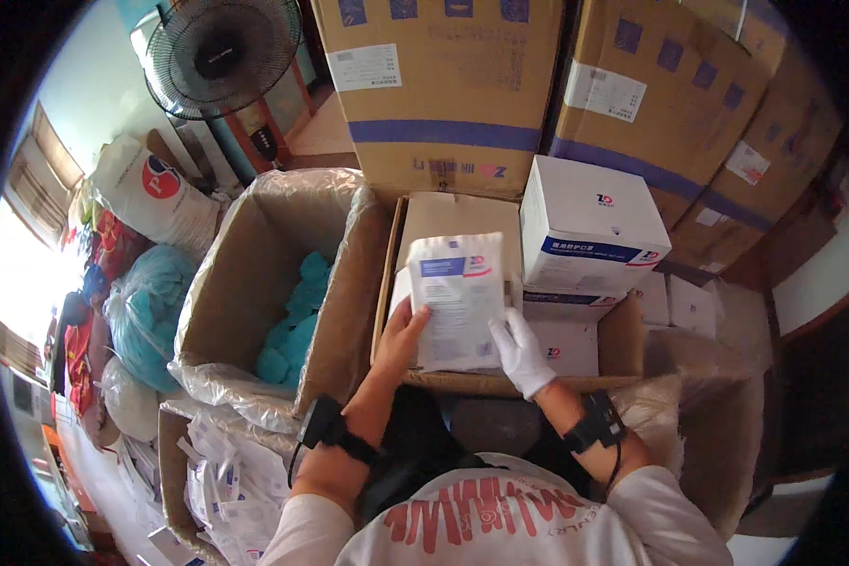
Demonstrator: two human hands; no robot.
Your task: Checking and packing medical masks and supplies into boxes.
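Upright in front of me is a flat white packet [457, 307] with a blue band and small red mark; whether more lie behind it I cannot tell. My bare left hand [403, 332] grips its left edge, thumb on the front. On the opposite edge, my right hand [522, 356], in a white glove, holds it between thumb and fingers. Both hands are over an open cardboard box [623, 344]. White cartons stand in its right part, one white carton [590, 222] on top with its lid closed.
Left of the box stands a plastic-lined carton [212, 292] with teal pieces [297, 325] inside. Below it, another lined carton [173, 472] holds many white packets [231, 491]. Large brown cartons [443, 104] rise behind; a black fan [222, 57] and stuffed bags [151, 292] stand at left.
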